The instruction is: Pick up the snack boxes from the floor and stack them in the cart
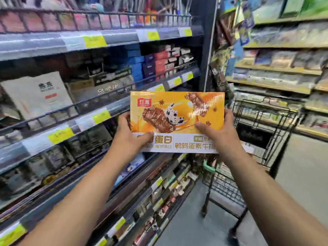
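1. Gripping the orange snack box [177,119] by its left edge with the left hand [128,137].
2. Clasping its right edge with the right hand [221,134].
3. Holding it aloft, just left of the cart [266,114].

The place is a shop aisle; on the left stands a dark metal shelf unit [113,102] with several levels, each with a thin wire rail along its front edge; yellow and white price labels [95,41] sit on these front edges; blue and red boxes [150,64] fill the right end of the middle level; a dark upright post [206,50] closes the unit at its right side; beyond it, light wooden shelves [276,70] carry blurred packets; the floor [301,171] is plain grey.
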The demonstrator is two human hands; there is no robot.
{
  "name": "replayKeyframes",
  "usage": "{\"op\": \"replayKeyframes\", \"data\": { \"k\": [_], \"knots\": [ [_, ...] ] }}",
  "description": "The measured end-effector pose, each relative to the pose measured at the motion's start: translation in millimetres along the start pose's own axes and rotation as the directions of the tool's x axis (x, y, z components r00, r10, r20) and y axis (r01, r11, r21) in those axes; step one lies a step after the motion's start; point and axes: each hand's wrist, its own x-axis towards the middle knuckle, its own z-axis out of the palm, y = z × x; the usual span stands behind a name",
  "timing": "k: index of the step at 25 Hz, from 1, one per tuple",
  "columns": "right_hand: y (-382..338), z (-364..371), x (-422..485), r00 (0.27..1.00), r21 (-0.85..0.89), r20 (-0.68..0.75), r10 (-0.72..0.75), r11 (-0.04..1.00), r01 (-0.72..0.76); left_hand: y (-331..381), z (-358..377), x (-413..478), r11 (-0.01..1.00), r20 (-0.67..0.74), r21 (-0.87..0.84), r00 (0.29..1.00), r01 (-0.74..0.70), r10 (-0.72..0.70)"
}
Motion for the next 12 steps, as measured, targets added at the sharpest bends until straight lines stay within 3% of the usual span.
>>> {"op": "replayKeyframes", "data": {
  "k": [7,12],
  "knots": [
    [59,-143,70,0.956,-0.082,-0.288,0.057,0.993,-0.084,19,203,77,0.998,0.307,-0.064,0.952,0.014,0.006],
    [91,-204,124,0.938,-0.098,-0.335,0.085,0.987,-0.125,27,297,116,0.997,0.342,-0.061,0.939,0.043,-0.02]
  ]
}}
